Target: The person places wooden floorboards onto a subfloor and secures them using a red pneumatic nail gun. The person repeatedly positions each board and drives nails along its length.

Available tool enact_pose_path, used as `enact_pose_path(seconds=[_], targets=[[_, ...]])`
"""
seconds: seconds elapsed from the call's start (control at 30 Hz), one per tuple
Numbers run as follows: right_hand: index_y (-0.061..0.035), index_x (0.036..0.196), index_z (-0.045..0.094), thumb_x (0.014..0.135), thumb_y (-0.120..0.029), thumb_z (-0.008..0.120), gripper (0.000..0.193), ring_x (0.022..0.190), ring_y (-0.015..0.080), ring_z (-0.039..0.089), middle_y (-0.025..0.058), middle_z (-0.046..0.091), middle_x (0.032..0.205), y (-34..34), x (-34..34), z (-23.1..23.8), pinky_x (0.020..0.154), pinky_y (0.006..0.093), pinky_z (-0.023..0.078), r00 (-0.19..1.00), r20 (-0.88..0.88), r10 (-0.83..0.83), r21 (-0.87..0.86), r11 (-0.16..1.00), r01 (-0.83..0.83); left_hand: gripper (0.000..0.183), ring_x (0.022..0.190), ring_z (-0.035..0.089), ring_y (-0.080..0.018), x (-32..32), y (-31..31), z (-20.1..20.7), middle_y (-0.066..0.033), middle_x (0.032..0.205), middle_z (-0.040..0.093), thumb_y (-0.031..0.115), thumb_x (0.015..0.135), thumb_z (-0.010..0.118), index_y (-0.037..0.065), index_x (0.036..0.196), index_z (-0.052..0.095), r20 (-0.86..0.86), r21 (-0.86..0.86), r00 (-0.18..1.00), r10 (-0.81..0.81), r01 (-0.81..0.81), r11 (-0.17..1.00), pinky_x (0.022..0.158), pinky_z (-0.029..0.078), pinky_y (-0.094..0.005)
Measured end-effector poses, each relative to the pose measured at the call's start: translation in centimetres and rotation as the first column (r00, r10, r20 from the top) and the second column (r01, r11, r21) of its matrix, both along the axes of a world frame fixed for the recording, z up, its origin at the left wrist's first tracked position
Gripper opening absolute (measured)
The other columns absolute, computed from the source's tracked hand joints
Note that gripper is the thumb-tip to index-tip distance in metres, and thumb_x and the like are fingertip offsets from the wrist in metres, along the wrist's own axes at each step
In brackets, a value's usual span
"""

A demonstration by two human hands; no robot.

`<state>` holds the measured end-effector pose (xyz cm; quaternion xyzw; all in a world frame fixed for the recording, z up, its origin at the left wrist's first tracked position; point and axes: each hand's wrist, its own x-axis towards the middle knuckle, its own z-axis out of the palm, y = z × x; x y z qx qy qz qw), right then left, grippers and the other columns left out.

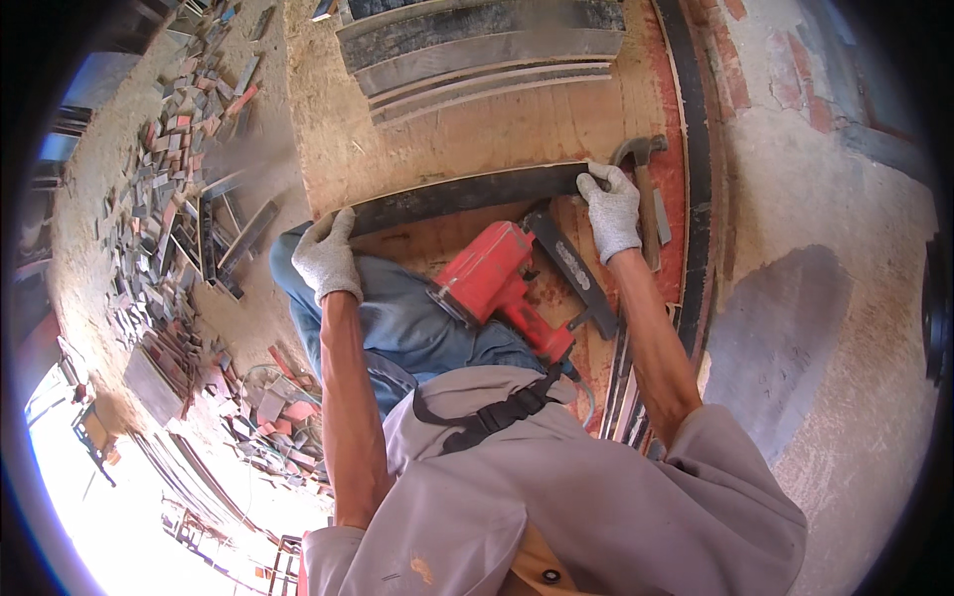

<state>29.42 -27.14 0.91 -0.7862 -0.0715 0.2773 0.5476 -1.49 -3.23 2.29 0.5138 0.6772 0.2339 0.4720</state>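
Observation:
A long dark wooden strip (pixel 467 195) lies crosswise in front of me, over the plywood. My left hand (pixel 328 256), in a pale knit glove, grips its left end with the thumb at the edge. Gloved the same way, my right hand (pixel 611 211) is closed on the right end. Just below the strip, a red nail gun (pixel 487 268) with a black magazine rests by my bent leg. A claw hammer (pixel 645 184) lies right beside my right hand, its head toward the far side.
Several dark boards (pixel 487 45) are stacked at the far side of the plywood sheet (pixel 333 129). Scrap wood pieces (pixel 179 149) litter the floor at left. A long dark board (pixel 699 149) runs along the right edge, near a rough wall-like surface (pixel 825 199).

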Motion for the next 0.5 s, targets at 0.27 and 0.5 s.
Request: enact_pose_path(seconds=[0.27, 0.5], targets=[[0.0031, 0.124, 0.066, 0.096, -0.001, 0.068, 0.029, 0.088, 0.0127, 0.068, 0.0092, 0.071, 0.108, 0.3, -0.5, 0.6, 0.069, 0.0262, 0.062, 0.998, -0.055, -0.003, 0.003, 1.0, 0.003, 0.029, 0.084, 0.072, -0.0163, 0.3, -0.8, 0.8, -0.0127, 0.094, 0.078, 0.016, 0.082, 0.085, -0.003, 0.103, 0.079, -0.089, 0.065, 0.996, -0.024, 0.029, 0.997, 0.079, 0.056, -0.0296], [0.0001, 0.126, 0.067, 0.094, 0.001, 0.068, 0.032, 0.085, 0.0112, 0.069, 0.0082, 0.071, 0.109, 0.3, -0.4, 0.8, 0.063, 0.0239, 0.061, 0.999, -0.051, -0.002, 0.002, 1.0, 0.002, 0.037, 0.087, 0.072, -0.0184, -0.3, -1.0, -0.6, -0.0147, 0.099, 0.077, 0.013, 0.083, 0.085, -0.007, 0.111, 0.074, 0.021, 0.013, 0.999, 0.032, -0.032, 0.999, 0.081, 0.057, -0.0299]])
